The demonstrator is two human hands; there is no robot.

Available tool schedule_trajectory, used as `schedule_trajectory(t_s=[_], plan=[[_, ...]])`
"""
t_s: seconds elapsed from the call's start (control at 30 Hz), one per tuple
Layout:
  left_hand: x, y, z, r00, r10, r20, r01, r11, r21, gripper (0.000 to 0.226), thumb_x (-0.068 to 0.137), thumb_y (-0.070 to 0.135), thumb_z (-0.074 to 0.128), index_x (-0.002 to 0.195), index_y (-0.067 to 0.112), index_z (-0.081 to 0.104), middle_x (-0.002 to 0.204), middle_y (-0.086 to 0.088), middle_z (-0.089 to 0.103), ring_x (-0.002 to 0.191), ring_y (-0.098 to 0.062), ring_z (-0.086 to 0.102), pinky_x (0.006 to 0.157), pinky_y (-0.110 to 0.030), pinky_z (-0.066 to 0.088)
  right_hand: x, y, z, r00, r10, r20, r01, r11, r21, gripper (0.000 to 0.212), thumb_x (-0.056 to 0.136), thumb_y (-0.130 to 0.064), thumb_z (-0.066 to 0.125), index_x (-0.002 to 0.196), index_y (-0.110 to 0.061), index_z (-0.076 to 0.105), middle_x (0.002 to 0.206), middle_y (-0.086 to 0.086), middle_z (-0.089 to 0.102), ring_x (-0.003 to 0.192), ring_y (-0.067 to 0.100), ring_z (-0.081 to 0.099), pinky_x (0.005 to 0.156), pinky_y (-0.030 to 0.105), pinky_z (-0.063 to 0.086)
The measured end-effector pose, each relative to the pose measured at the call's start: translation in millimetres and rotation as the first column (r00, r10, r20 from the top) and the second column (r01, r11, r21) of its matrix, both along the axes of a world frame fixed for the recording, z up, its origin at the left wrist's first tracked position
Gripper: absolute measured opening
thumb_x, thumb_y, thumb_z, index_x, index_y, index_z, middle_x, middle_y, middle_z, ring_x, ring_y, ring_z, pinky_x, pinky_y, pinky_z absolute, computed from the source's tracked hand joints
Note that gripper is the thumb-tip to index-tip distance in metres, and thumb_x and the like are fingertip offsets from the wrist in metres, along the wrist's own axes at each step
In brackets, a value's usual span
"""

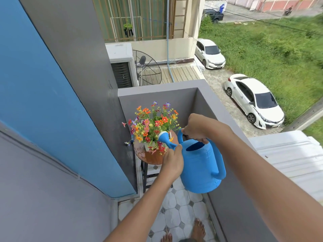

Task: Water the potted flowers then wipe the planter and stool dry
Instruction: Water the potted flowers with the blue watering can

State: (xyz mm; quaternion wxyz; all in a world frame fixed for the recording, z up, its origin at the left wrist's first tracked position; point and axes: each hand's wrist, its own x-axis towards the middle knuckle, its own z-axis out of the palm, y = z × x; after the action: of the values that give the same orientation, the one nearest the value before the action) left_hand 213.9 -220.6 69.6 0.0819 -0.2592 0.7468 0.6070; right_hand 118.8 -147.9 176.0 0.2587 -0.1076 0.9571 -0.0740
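A bunch of orange, red and purple flowers stands in a small white planter on a round brown stool in the balcony corner. I hold a blue watering can just right of the stool. Its white-tipped rose reaches into the flowers near the planter. My right hand grips the can's top handle. My left hand wraps the base of the spout. The stool top looks wet and patchy. No cloth is visible.
The balcony is narrow: a blue and grey wall on the left, a grey parapet on the right and behind the stool. The floor is pale tile, with my bare feet at the bottom. Parked cars and grass lie far below.
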Motion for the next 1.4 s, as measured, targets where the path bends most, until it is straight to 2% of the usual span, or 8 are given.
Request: schedule_trajectory(t_s=[0.1,0.3,0.47,0.83,0.97,1.13,1.27,1.4], plan=[[-5,5,2,1.0,-0.012,-0.005,0.012,1.0,0.015,0.049,0.094,0.045,0.033,0.092,0.002,0.057,0.075,-0.007,0.044,0.062,-0.018,0.039,0.057,-0.034,0.028,-3,8,-1,0.999,-0.038,-0.025,0.038,0.999,-0.017,0.035,0.092,-0.01,0.055,0.06,0.001,0.06,0.029,0.004,0.048,0.038,0.026,0.051,0.05,0.026,0.045],[-16,-1,5,0.998,-0.057,-0.037,0.056,0.998,-0.021,0.037,0.095,0.045,0.032,0.078,0.015,0.047,0.068,-0.002,0.043,0.06,-0.016,0.041,0.055,-0.032,0.029,-8,11,6,0.993,-0.112,-0.029,0.109,0.99,-0.094,0.036,0.094,-0.015,0.055,0.061,0.0,0.058,0.025,0.002,0.045,0.026,0.02,0.047,0.047,0.024,0.043],[-26,-9,6,0.998,-0.033,-0.044,0.034,0.999,0.028,0.04,0.095,0.043,0.033,0.084,0.011,0.052,0.073,-0.005,0.045,0.061,-0.016,0.041,0.056,-0.032,0.03,-7,5,12,0.996,-0.074,-0.04,0.07,0.994,-0.089,0.032,0.095,-0.01,0.051,0.081,0.007,0.075,0.064,0.014,0.072,0.054,0.026,0.064,0.056,0.026,0.049],[-49,-7,1,0.994,-0.095,-0.047,0.092,0.994,-0.057,0.04,0.094,0.046,0.032,0.083,0.011,0.048,0.07,-0.003,0.043,0.059,-0.016,0.04,0.054,-0.032,0.03,-30,16,4,0.987,-0.151,-0.048,0.139,0.97,-0.197,0.032,0.094,-0.017,0.056,0.066,-0.009,0.045,0.062,0.01,0.052,0.047,0.024,0.051,0.044,0.027,0.043],[-57,0,-6,0.992,-0.114,-0.046,0.111,0.992,-0.063,0.044,0.097,0.043,0.033,0.102,0.003,0.051,0.07,-0.001,0.045,0.057,-0.013,0.042,0.051,-0.03,0.03,-32,27,-5,0.974,-0.225,-0.024,0.216,0.955,-0.206,0.031,0.098,-0.01,0.049,0.067,-0.007,0.048,0.059,0.013,0.061,0.056,0.035,0.068,0.064,0.038,0.059],[-71,7,-14,0.99,-0.112,-0.082,0.108,0.992,-0.062,0.049,0.093,0.05,0.033,0.105,0.008,0.055,0.081,-0.007,0.057,0.066,-0.017,0.052,0.056,-0.033,0.037,-41,41,-15,0.972,-0.223,-0.075,0.197,0.945,-0.26,0.047,0.098,-0.027,0.05,0.06,0.0,0.056,0.042,0.012,0.059,0.036,0.027,0.057,0.054,0.034,0.055],[-83,11,-19,0.989,-0.092,-0.117,0.079,0.991,-0.107,0.047,0.091,0.052,0.034,0.107,0.013,0.055,0.096,-0.009,0.061,0.08,-0.02,0.059,0.061,-0.034,0.041,-44,55,-15,0.975,-0.222,0.012,0.213,0.918,-0.335,0.037,0.099,-0.023,0.046,0.095,0.006,0.07,0.06,0.018,0.066,0.041,0.023,0.054,0.055,0.031,0.051],[-100,16,-29,0.981,-0.111,-0.162,0.086,0.985,-0.151,0.043,0.093,0.053,0.034,0.111,0.019,0.054,0.108,-0.009,0.058,0.09,-0.022,0.06,0.062,-0.034,0.042,-49,72,-34,0.958,-0.279,0.071,0.275,0.815,-0.509,0.042,0.099,-0.032,0.048,0.088,0.006,0.064,0.058,0.015,0.055,0.037,0.019,0.044,0.05,0.029,0.043]])
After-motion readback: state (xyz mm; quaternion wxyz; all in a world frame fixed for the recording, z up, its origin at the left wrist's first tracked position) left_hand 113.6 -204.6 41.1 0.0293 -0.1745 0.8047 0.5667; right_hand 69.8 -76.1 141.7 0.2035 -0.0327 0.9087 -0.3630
